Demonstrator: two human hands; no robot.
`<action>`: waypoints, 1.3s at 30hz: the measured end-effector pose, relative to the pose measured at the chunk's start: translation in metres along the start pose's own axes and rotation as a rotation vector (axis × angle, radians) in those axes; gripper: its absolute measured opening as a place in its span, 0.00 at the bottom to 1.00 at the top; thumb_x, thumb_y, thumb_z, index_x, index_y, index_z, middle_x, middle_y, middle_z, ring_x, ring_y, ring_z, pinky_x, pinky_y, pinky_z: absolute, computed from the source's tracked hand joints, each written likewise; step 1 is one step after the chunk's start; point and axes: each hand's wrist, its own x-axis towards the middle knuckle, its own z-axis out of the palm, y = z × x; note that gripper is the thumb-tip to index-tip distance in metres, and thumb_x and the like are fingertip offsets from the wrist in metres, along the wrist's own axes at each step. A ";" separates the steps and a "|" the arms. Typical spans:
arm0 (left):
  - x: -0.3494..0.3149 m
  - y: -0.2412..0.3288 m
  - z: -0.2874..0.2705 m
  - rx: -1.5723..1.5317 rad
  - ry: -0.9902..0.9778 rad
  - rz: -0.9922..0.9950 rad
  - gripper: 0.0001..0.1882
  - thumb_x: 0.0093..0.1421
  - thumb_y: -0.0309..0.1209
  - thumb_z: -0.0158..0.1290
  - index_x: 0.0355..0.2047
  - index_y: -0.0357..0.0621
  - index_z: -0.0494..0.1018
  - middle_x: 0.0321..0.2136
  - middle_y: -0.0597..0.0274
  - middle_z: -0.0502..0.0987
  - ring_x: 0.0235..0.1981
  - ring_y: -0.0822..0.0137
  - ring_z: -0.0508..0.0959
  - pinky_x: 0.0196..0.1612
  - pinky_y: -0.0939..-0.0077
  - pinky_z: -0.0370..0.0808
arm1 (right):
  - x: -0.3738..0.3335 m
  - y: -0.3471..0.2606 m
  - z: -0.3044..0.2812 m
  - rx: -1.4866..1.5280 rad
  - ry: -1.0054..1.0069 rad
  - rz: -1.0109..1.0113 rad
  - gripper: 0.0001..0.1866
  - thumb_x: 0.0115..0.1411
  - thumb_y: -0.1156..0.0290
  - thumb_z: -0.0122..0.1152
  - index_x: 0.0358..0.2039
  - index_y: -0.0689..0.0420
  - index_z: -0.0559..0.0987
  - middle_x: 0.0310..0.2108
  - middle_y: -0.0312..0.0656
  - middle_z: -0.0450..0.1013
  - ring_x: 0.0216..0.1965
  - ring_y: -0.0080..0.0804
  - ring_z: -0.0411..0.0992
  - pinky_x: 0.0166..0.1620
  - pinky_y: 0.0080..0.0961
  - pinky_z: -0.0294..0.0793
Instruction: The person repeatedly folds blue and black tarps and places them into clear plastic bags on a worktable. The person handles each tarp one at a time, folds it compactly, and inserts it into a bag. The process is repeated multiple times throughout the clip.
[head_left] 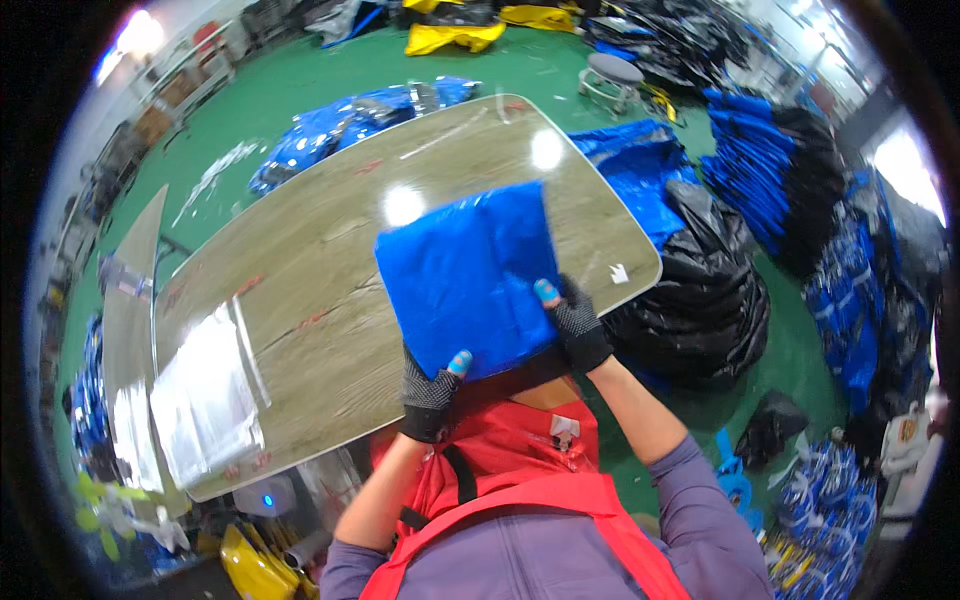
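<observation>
A folded blue plastic sheet (470,275), roughly square, is held up over the near edge of a wood-grain table (330,250). My left hand (432,390) grips its lower left corner, the thumb lying on top. At the lower right edge, my right hand (575,322) is closed on the same sheet, thumb on top as well. Both hands wear dark dotted gloves, with light blue coverings on the thumb tips. The fingers beneath the sheet are hidden.
Clear plastic bags (205,400) lie on the table's left end. Black plastic (695,300) is heaped beside its right edge, with blue and black sheets (770,165) stacked beyond. A round stool (613,75) stands at the back. Another blue bundle (340,125) lies past the table's far edge.
</observation>
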 end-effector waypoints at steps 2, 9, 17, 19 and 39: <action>-0.029 -0.026 0.001 0.123 0.243 0.004 0.50 0.51 0.52 0.62 0.62 0.32 0.53 0.53 0.41 0.69 0.53 0.52 0.72 0.53 0.63 0.70 | -0.003 0.013 0.020 -0.100 -0.196 0.127 0.47 0.50 0.56 0.72 0.62 0.66 0.58 0.57 0.51 0.65 0.54 0.37 0.67 0.56 0.32 0.67; -0.024 -0.007 -0.110 0.742 -0.040 -0.140 0.36 0.59 0.52 0.53 0.55 0.34 0.64 0.45 0.35 0.75 0.43 0.43 0.78 0.44 0.59 0.75 | -0.004 0.020 0.037 0.238 -0.521 0.377 0.42 0.48 0.66 0.72 0.61 0.62 0.60 0.52 0.51 0.68 0.51 0.39 0.69 0.53 0.36 0.72; 0.012 0.008 -0.125 1.030 0.262 0.744 0.34 0.59 0.54 0.48 0.61 0.51 0.62 0.60 0.46 0.64 0.63 0.45 0.61 0.64 0.46 0.53 | -0.007 0.015 0.071 -0.046 -0.701 0.410 0.47 0.48 0.67 0.72 0.65 0.60 0.56 0.59 0.47 0.64 0.56 0.36 0.66 0.58 0.33 0.66; 0.010 0.002 -0.105 1.078 0.007 0.797 0.35 0.59 0.57 0.45 0.62 0.55 0.61 0.63 0.49 0.59 0.65 0.43 0.55 0.65 0.41 0.43 | -0.003 0.012 0.077 0.027 -0.806 0.424 0.48 0.48 0.64 0.73 0.65 0.61 0.56 0.59 0.48 0.64 0.55 0.36 0.66 0.57 0.32 0.67; 0.037 -0.043 -0.272 1.387 0.252 0.242 0.37 0.59 0.51 0.47 0.63 0.43 0.58 0.65 0.47 0.56 0.66 0.46 0.54 0.67 0.47 0.44 | 0.000 0.013 0.041 0.004 -0.700 0.459 0.39 0.52 0.66 0.67 0.63 0.62 0.61 0.57 0.47 0.66 0.55 0.38 0.68 0.57 0.36 0.68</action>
